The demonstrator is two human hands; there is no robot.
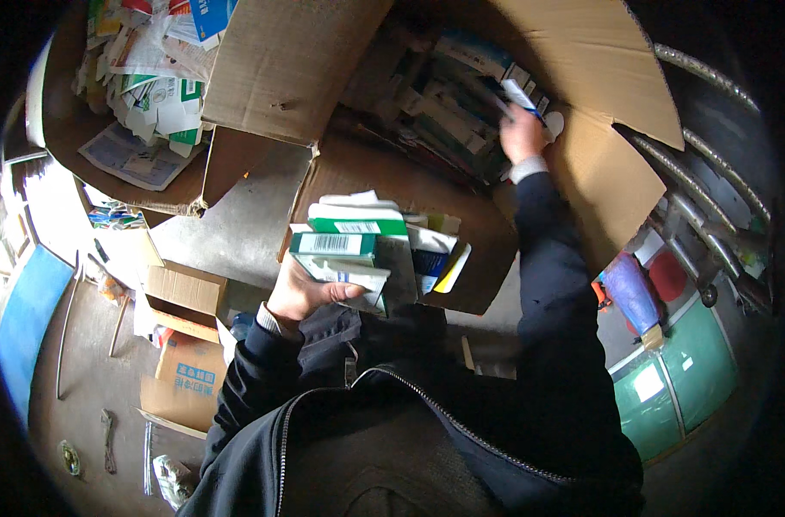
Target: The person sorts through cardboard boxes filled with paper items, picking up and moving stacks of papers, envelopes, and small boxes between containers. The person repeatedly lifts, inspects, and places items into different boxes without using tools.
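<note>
My left hand (308, 287) is closed around a stack of small printed cartons (337, 245), green and white, some with barcodes and open flaps. More cartons, one dark blue and one yellow, stick out at the stack's right side. My right hand (523, 132) reaches into a large open cardboard box (392, 165) and holds a small blue and white carton (518, 95), slightly blurred. Below that hand, packed cartons (457, 97) lie in the shadowed box; their details are hard to make out.
At upper left, another cardboard box (140, 197) holds flattened cartons (163, 106) and plastic. Smaller cardboard boxes (186, 291) stand on the floor at left, near a blue panel (34, 329). Curved metal tubing (703, 226) and green panels (677, 375) are at right.
</note>
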